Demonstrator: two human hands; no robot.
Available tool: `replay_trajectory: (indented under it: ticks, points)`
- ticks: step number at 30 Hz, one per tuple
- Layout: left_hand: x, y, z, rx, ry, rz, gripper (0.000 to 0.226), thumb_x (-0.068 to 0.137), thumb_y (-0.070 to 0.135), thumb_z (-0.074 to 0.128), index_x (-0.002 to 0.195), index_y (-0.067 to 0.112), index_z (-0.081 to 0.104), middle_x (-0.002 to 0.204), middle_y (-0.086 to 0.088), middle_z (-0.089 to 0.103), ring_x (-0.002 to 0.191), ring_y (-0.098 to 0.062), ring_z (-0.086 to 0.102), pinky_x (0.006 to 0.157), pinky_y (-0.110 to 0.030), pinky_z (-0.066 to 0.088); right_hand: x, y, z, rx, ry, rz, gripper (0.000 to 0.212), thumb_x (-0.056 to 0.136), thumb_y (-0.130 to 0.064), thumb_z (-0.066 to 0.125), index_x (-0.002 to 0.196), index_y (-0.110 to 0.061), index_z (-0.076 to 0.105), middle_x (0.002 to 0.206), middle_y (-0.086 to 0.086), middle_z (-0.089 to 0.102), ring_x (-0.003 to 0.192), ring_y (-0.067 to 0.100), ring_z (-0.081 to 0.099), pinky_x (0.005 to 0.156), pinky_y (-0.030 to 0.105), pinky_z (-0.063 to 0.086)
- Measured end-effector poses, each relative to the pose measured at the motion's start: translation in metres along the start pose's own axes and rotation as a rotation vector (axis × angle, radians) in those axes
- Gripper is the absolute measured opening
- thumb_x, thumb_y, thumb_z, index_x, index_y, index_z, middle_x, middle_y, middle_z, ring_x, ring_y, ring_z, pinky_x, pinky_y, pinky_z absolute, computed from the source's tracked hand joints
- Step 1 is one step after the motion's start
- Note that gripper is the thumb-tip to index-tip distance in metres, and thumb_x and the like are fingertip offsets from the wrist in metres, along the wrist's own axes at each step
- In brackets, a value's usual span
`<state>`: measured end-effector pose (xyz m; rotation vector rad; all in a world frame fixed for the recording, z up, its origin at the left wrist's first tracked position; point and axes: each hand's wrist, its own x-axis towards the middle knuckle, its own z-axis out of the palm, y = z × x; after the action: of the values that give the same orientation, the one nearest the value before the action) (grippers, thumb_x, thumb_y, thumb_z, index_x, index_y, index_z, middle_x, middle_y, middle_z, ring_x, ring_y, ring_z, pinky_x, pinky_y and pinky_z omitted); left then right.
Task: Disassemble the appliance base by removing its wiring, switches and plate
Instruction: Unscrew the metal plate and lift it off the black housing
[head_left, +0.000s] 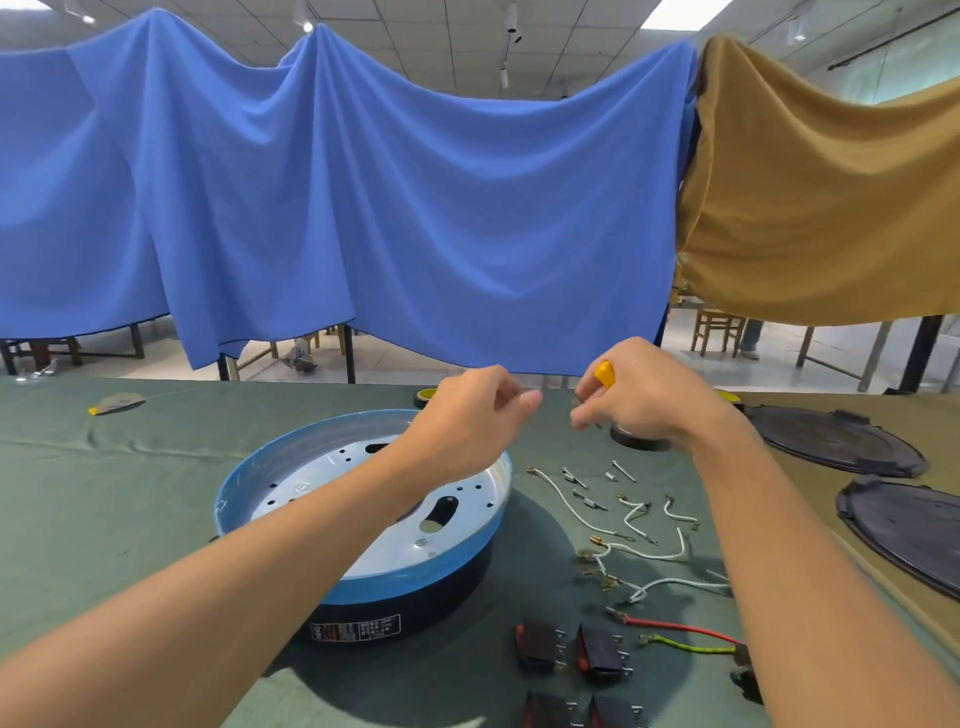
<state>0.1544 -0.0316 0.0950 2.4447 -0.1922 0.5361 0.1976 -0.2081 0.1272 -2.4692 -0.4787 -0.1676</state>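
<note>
Appliance base (395, 582) sits centre; at its one o'clock, left hand (475, 410) curls, hold indiscernible, right hand (641, 397) grips yellow tool handle (604, 373).

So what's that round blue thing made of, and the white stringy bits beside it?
The round base: its pale inner plate looks like shiny metal, with punched holes and glare; the dark outer wall may be plastic. The white wires look matte, maybe fabric-sleeved, with brass-coloured metal ends.

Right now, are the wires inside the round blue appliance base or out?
Out. The white wires lie loose on the green cloth beside the round blue appliance base; only its silver plate shows inside.
</note>
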Motion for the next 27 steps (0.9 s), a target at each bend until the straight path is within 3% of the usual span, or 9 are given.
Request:
replay_trajectory:
  ticks: [2,4,8,14,18,23,27]
  points:
    - [-0.006,-0.011,0.006,0.201,-0.171,0.002,0.045,0.096,0.051,0.045,0.121,0.015,0.057,0.114,0.001,0.062,0.098,-0.014,0.056,0.082,-0.029,0.045,0.005,0.019,-0.001,-0.102,0.006,0.109,0.011,0.074,-0.015,0.082,0.072,-0.017,0.072,0.082,0.005,0.073,0.084,0.019,0.066,0.071,0.03,0.053]
    - [-0.011,-0.022,0.013,0.289,-0.286,-0.021,0.05,0.095,0.056,0.042,0.127,0.018,0.05,0.124,-0.002,0.06,0.103,-0.016,0.055,0.088,-0.033,0.047,0.011,0.038,0.005,-0.245,-0.016,0.204,0.013,0.079,-0.02,0.079,0.086,-0.01,0.075,0.094,0.01,0.073,0.092,0.025,0.066,0.083,0.038,0.055]
    - [-0.015,-0.033,0.026,0.248,-0.282,-0.042,0.045,0.097,0.055,0.037,0.127,0.022,0.042,0.124,-0.003,0.062,0.101,-0.018,0.058,0.091,-0.038,0.05,0.019,0.065,0.029,-0.378,-0.062,0.317,0.036,0.081,-0.029,0.076,0.112,-0.012,0.068,0.116,0.015,0.064,0.103,0.034,0.061,0.091,0.044,0.052]
    - [-0.018,-0.038,0.027,0.298,-0.24,0.012,0.037,0.099,0.052,0.033,0.12,0.023,0.042,0.111,-0.002,0.063,0.091,-0.017,0.058,0.084,-0.038,0.051,0.025,0.08,0.057,-0.492,0.056,0.34,0.028,0.086,-0.017,0.068,0.113,-0.021,0.063,0.11,0.01,0.063,0.094,0.031,0.06,0.081,0.04,0.054]
    - [-0.02,-0.037,0.024,0.296,-0.234,0.042,0.037,0.1,0.051,0.031,0.118,0.021,0.042,0.105,-0.002,0.063,0.09,-0.017,0.057,0.082,-0.039,0.05,0.026,0.085,0.059,-0.521,0.053,0.382,0.031,0.087,-0.02,0.068,0.118,-0.02,0.063,0.113,0.011,0.063,0.096,0.03,0.061,0.081,0.04,0.055]
    - [-0.02,-0.034,0.024,0.295,-0.231,0.043,0.037,0.1,0.05,0.031,0.12,0.021,0.043,0.106,-0.002,0.063,0.086,-0.014,0.055,0.072,-0.03,0.043,0.026,0.088,0.061,-0.555,0.063,0.422,0.031,0.086,-0.019,0.068,0.116,-0.016,0.063,0.113,0.011,0.063,0.097,0.031,0.062,0.082,0.042,0.055]
    - [-0.021,-0.03,0.016,0.293,-0.321,0.009,0.053,0.098,0.058,0.029,0.133,0.02,0.04,0.123,-0.005,0.062,0.103,-0.019,0.057,0.086,-0.034,0.047,0.024,0.086,0.061,-0.555,0.057,0.435,0.031,0.087,-0.018,0.066,0.117,-0.014,0.061,0.11,0.011,0.062,0.096,0.03,0.061,0.08,0.04,0.055]
